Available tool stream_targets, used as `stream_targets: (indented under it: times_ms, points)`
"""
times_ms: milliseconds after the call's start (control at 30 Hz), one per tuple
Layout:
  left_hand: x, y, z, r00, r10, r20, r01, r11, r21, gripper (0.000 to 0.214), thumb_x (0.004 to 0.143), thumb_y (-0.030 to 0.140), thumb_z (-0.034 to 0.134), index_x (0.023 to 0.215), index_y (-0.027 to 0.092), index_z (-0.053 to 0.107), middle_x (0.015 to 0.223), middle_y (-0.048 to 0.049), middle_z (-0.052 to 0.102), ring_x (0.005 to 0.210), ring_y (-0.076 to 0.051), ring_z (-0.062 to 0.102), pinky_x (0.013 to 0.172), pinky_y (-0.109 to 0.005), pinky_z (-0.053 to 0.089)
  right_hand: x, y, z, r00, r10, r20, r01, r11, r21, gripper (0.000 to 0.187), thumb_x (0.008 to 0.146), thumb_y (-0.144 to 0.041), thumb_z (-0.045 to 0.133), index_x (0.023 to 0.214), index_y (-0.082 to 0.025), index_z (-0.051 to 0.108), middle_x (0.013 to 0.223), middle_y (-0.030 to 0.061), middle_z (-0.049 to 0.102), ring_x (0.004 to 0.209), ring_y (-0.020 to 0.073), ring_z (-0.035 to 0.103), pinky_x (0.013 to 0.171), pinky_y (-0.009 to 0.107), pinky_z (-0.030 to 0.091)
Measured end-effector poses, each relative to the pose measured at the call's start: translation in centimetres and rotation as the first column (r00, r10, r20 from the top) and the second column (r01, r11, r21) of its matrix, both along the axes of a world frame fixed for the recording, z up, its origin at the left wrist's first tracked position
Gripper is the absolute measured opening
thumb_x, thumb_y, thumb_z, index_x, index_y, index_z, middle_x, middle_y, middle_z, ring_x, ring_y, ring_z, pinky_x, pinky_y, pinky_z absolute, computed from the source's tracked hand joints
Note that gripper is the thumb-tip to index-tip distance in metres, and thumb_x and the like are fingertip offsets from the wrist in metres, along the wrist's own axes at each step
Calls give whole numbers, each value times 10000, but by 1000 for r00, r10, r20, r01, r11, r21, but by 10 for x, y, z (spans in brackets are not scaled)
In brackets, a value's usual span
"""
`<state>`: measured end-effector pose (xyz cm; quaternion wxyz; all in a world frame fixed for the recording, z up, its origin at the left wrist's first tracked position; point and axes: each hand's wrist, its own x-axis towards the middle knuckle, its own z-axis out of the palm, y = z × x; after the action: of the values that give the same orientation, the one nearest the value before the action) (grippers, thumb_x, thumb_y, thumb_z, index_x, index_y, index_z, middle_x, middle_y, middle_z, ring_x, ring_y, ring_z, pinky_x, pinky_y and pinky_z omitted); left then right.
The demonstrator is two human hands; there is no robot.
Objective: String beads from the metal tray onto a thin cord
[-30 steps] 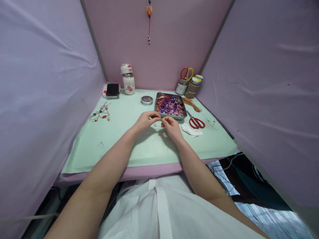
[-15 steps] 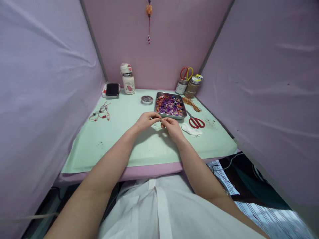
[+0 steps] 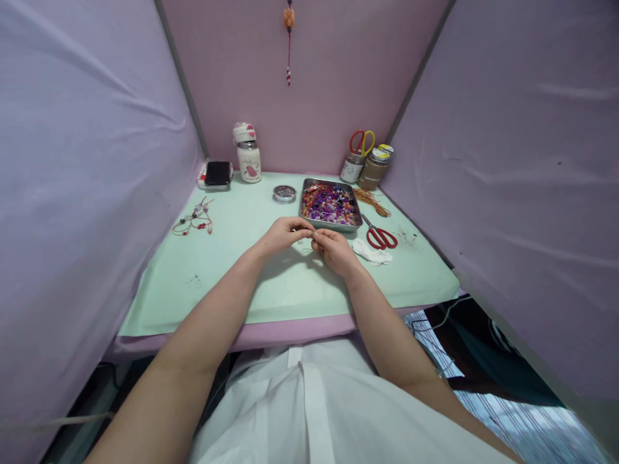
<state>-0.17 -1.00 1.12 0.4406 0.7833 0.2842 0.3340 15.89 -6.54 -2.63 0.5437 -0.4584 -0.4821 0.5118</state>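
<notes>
My left hand [image 3: 286, 233] and my right hand [image 3: 334, 248] meet fingertip to fingertip just in front of the bead tray. Both are closed in a pinch. A thin cord [image 3: 306, 250] shows below the fingertips and appears to run up into them; whatever else sits between the fingers is too small to make out. Behind the hands, the metal tray [image 3: 338, 228] holds many purple, orange and clear beads [image 3: 329, 205] with some reddish cord. To the right of my right hand lies a crumpled white cloth [image 3: 372, 252], and beyond it red-handled scissors [image 3: 382, 238].
Beaded cords [image 3: 196, 220] lie at the left. Along the back stand a black-topped box [image 3: 217, 174], a white bottle [image 3: 249, 158], a small round container [image 3: 284, 193], a jar with scissors [image 3: 352, 169] and a brown jar [image 3: 373, 173]. Orange-brown cords [image 3: 372, 202] lie beside the tray.
My right hand has turned slightly and its fingertips have shifted a little against the left ones. The left hand is almost still, and the objects on the table have stayed put.
</notes>
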Motion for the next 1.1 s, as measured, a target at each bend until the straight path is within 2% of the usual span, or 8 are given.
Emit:
stream_targets:
  times_ms: [233,367,500,800,1100]
  points:
    - [1,-3,4,1000,8,-25,-8,1000,-19,183,762,305,601,807,140,666,764,-28,657,717,-128,562,710,-281,441,1,2,-4,999,-18,-26,20,998,52,301,703,-485,691,721,-200,597,638,-21,555,592,107,463,600,264,386]
    - [1,-4,5,1000,27,-16,-27,999,-25,178,768,306,590,811,144,649,770,-29,650,715,-126,554,700,-278,439,2,3,-5,989,-147,32,143,985,96,253,719,-454,663,777,-214,608,719,-16,578,664,122,496,649,268,421]
    - [2,-3,4,997,63,-33,-63,998,-11,184,777,314,586,825,149,650,780,-32,652,712,-127,555,700,-279,438,0,0,1,965,-249,84,234,959,163,202,745,-412,622,757,-211,612,705,-14,566,703,136,503,706,280,432]
    - [3,-3,-3,990,108,-92,-102,992,75,178,785,308,575,831,159,663,816,-30,672,743,-138,572,710,-276,443,-4,-4,5,909,-342,237,274,921,278,176,733,-372,634,734,-197,614,745,14,620,728,157,536,747,307,442]
    - [3,-3,-3,991,108,-83,-103,993,58,209,780,303,602,886,163,713,890,-57,712,811,-164,612,763,-298,458,-4,-4,4,886,-369,281,280,908,311,158,758,-348,604,728,-193,612,732,9,614,722,154,537,747,301,441]
